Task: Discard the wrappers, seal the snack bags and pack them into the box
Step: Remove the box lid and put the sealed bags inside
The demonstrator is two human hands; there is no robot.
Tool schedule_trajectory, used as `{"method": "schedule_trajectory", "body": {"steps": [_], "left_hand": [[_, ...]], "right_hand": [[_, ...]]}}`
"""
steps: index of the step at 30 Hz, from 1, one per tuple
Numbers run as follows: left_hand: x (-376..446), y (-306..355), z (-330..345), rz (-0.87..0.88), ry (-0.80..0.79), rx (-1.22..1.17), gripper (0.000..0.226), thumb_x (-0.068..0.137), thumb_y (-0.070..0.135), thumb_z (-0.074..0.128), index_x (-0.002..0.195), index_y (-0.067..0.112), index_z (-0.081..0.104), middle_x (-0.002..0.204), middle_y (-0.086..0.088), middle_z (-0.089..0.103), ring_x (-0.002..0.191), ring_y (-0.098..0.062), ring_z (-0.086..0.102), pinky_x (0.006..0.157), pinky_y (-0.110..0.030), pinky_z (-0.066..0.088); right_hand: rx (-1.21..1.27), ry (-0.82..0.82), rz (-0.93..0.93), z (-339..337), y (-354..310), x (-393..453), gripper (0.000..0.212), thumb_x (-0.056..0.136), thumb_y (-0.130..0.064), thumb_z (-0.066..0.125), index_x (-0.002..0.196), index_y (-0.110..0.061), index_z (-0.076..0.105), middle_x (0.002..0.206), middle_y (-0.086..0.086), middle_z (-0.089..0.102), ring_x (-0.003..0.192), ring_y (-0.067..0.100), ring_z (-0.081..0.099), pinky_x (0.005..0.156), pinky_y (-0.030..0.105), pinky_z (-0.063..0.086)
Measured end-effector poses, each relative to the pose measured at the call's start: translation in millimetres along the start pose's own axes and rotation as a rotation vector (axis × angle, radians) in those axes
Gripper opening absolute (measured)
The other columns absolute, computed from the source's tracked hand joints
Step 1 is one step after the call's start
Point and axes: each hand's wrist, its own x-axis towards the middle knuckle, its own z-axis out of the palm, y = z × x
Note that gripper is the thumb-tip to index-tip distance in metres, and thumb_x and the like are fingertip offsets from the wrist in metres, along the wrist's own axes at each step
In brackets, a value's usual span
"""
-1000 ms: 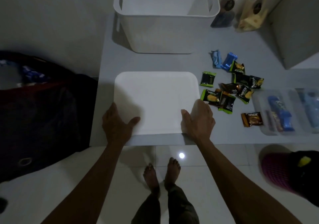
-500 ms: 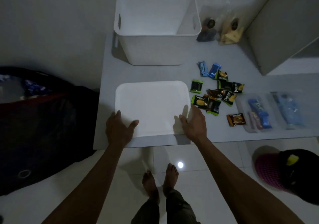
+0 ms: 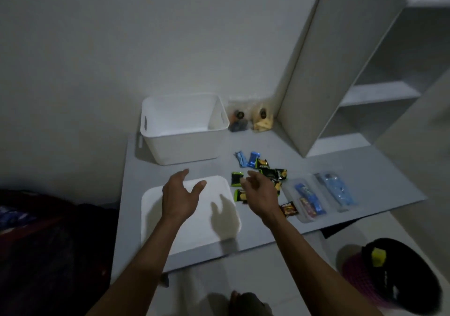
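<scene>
Both forearms reach up from the bottom of the frame over the near edge of the grey worktop [image 3: 365, 177]. The left hand [image 3: 179, 200] hangs above the flat white lid [image 3: 194, 233], palm down, wrist slightly bent; its fingers [image 3: 183, 173] are spread and relaxed with the thumb out toward frame right, holding nothing and not visibly touching the lid. Its shadow falls on the lid to the right of it. The right hand [image 3: 260, 194] is raised over the lid's right edge and the nearest snack packets [image 3: 261, 172], fingers loosely curved with nothing between them; whether they touch a packet cannot be told.

The lid lies near the worktop's front edge, left of centre, with bare worktop ahead of it up to the box. To the right of the right hand, a brown packet [image 3: 289, 209] sits alone beside two clear zip bags [image 3: 321, 194], which lie flat near the right front edge with blue items inside. The scattered packets, green, black and blue, lie in the frame's centre between lid and bags.

Farther back, the white box [image 3: 185, 145] stands open on the worktop's left rear, its inside bare as far as can be seen. Right of it, against the wall, two clear snack bags [image 3: 250, 118] stand beside a white shelf unit [image 3: 341, 72]. At lower right, off the worktop, is a dark and pink bin [image 3: 389, 279].
</scene>
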Motion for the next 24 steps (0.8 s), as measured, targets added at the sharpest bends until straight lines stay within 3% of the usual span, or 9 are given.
{"method": "schedule_trajectory", "body": {"steps": [3,7,8,11,14,17,19,24], "left_hand": [[11,18,17,0.042,-0.029,-0.025,0.063,0.081,0.04,0.075,0.134,0.011,0.057,0.138,-0.01,0.055,0.127,-0.025,0.051,0.105,-0.034,0.039],[34,37,52,0.095,-0.087,-0.02,0.059,0.081,0.041,0.076,0.13,0.014,0.059,0.135,-0.006,0.058,0.125,-0.022,0.053,0.105,-0.034,0.041],[41,42,63,0.104,-0.103,-0.014,0.058,0.08,0.041,0.076,0.129,0.014,0.06,0.133,-0.004,0.059,0.124,-0.022,0.054,0.105,-0.035,0.042],[68,58,97,0.149,-0.124,-0.003,0.054,0.079,0.039,0.077,0.126,0.015,0.063,0.128,-0.003,0.063,0.118,-0.02,0.058,0.102,-0.036,0.045],[105,87,128,0.201,-0.117,0.014,0.05,0.082,0.038,0.075,0.126,0.018,0.062,0.127,0.0,0.063,0.116,-0.016,0.057,0.098,-0.036,0.047],[153,119,154,0.224,-0.113,0.032,0.049,0.085,0.038,0.071,0.129,0.018,0.06,0.13,0.001,0.06,0.12,-0.015,0.055,0.099,-0.031,0.045],[188,141,168,0.258,-0.076,0.084,0.049,0.086,0.037,0.071,0.128,0.014,0.06,0.128,-0.002,0.062,0.118,-0.018,0.056,0.098,-0.037,0.048],[266,190,195,0.398,0.084,0.201,0.022,0.085,0.013,0.071,0.105,0.005,0.071,0.102,0.006,0.065,0.091,-0.015,0.059,0.076,-0.021,0.047]], "right_hand": [[0.058,0.014,0.042,-11,7,12,0.035,0.093,-0.03,0.064,0.124,-0.015,0.064,0.103,0.002,0.07,0.09,0.012,0.065,0.071,0.019,0.05],[0.123,0.003,0.125,-26,23,44,0.023,0.084,-0.04,0.068,0.099,-0.023,0.073,0.091,0.0,0.076,0.088,0.015,0.072,0.084,0.042,0.059],[0.126,0.002,0.137,-32,25,56,0.017,0.085,-0.036,0.068,0.092,-0.021,0.073,0.087,0.0,0.076,0.083,0.014,0.073,0.079,0.04,0.06],[0.049,0.025,0.101,-49,32,98,0.013,0.091,-0.015,0.066,0.08,-0.019,0.073,0.074,0.002,0.073,0.061,0.003,0.063,0.058,0.015,0.051],[-0.009,0.034,0.076,-67,37,159,0.006,0.088,-0.02,0.07,0.092,-0.023,0.074,0.082,-0.006,0.074,0.072,-0.001,0.065,0.069,0.017,0.05],[-0.074,0.012,0.034,-86,31,231,0.019,0.09,-0.024,0.069,0.107,-0.018,0.073,0.095,-0.003,0.073,0.086,0.006,0.067,0.084,0.025,0.054],[-0.121,-0.011,-0.022,-99,22,277,0.024,0.091,-0.021,0.067,0.113,-0.013,0.07,0.097,0.002,0.073,0.089,0.013,0.068,0.085,0.031,0.055],[-0.369,-0.06,-0.16,-111,3,395,0.031,0.09,-0.022,0.063,0.121,-0.017,0.066,0.114,0.006,0.069,0.104,0.022,0.064,0.088,0.029,0.05]]}}
